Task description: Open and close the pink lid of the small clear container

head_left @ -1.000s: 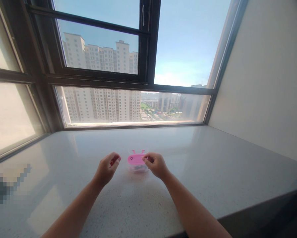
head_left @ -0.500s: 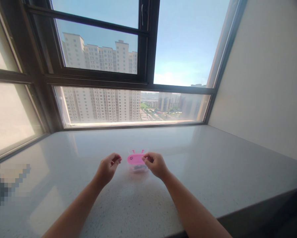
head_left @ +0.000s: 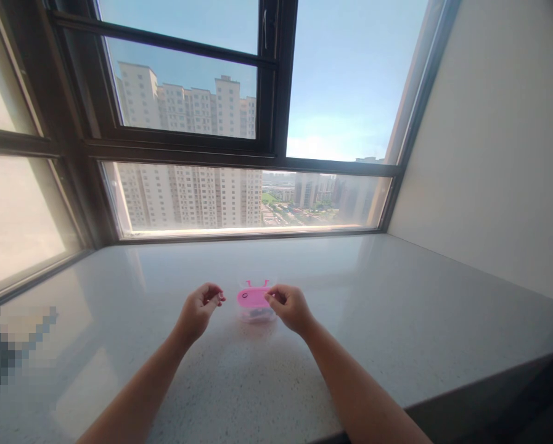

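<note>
A small clear box with a pink lid [head_left: 254, 300] rests on the pale stone counter [head_left: 373, 320], just in front of both my hands. My right hand [head_left: 289, 306] is closed, its fingertips pinching the lid's right edge. My left hand [head_left: 197, 310] hovers a little left of the box, apart from it, with thumb and fingers pinched together; whatever is between them is too small to make out. Dark small items show faintly through the box's clear wall.
A dark-framed window [head_left: 267, 123] runs along the back of the counter and a white wall [head_left: 502, 148] closes the right side. The counter's front edge [head_left: 489, 385] drops off at lower right. A pixelated patch [head_left: 12, 345] sits at the far left.
My left hand's fingertips have closed slightly and shifted a touch; the right hand and the box have stayed put.
</note>
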The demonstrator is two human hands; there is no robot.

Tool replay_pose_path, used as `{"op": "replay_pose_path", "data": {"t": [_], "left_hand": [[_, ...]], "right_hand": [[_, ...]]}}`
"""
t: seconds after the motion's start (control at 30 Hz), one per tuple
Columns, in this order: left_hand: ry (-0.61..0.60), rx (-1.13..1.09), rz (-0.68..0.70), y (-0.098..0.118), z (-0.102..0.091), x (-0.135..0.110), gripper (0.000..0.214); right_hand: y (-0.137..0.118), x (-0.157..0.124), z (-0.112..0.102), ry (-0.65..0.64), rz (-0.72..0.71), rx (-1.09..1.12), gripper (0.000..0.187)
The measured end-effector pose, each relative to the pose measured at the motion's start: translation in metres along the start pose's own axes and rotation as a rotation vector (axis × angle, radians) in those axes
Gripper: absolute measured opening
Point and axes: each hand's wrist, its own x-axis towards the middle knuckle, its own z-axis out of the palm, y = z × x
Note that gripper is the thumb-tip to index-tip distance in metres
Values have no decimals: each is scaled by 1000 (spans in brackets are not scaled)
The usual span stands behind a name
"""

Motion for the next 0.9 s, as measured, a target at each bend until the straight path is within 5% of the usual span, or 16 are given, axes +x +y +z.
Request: {"op": "replay_pose_path", "data": {"t": [0.9], "left_hand": [[48, -145, -198, 6, -2, -2, 26]], "right_hand": [[-1, 0, 1, -3, -16, 4, 21]]}}
